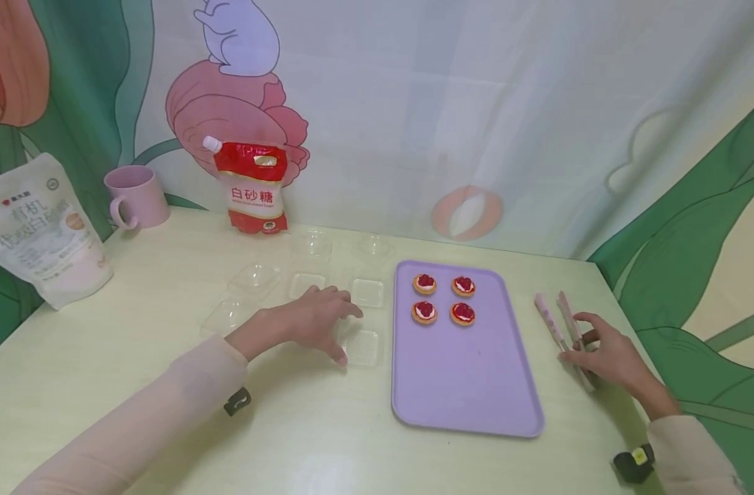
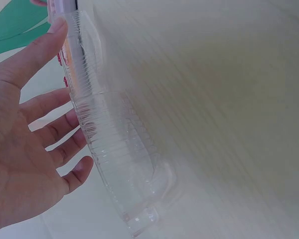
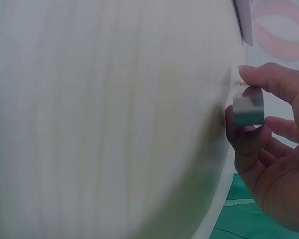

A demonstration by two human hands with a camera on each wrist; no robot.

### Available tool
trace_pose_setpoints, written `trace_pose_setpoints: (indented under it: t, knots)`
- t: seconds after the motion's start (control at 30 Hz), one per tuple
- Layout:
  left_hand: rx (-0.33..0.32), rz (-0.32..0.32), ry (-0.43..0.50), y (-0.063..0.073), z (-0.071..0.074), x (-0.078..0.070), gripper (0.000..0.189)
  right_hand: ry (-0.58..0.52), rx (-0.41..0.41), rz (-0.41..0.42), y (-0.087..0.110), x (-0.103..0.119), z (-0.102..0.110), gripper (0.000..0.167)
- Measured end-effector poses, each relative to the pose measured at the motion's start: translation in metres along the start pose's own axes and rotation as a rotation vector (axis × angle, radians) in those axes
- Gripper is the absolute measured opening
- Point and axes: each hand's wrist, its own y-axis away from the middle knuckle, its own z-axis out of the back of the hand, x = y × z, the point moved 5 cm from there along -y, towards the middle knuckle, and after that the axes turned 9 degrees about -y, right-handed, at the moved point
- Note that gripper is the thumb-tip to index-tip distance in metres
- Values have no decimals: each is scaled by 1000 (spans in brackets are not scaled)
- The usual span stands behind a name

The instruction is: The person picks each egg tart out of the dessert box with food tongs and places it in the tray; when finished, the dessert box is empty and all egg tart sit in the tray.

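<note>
My left hand (image 1: pixel 315 320) reaches over the clear plastic containers with its fingers spread. Its thumb and fingertips lie right at the edge of the nearest clear container (image 1: pixel 362 346), whose ribbed side (image 2: pixel 104 134) shows in the left wrist view. On the far right, my right hand (image 1: pixel 615 357) holds a pair of tongs (image 1: pixel 546 315) between thumb and fingers, by the bent metal end (image 3: pixel 249 107). The tongs' pink handle ends point away from me. Between the hands lies a purple tray (image 1: pixel 464 385) with several small berry tarts (image 1: pixel 462 313) at its far end.
More clear containers with open lids (image 1: pixel 256 275) stand left and behind my left hand. A red sugar pouch (image 1: pixel 253 189) stands at the back, a pink mug (image 1: pixel 138 196) and a white pouch (image 1: pixel 42 230) at the left. A curtain (image 1: pixel 538 137) hangs behind the table.
</note>
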Motion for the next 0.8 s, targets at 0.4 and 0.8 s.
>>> trace_pose_setpoints:
  t: [0.4,0.8]
  knots:
    - [-2,7,-1,-1,1,-2,79,133,-17,-12,-3,0,4,72]
    - [2,10,-1,0,2,-3,78,184,-5,-66,1,-1,5,72]
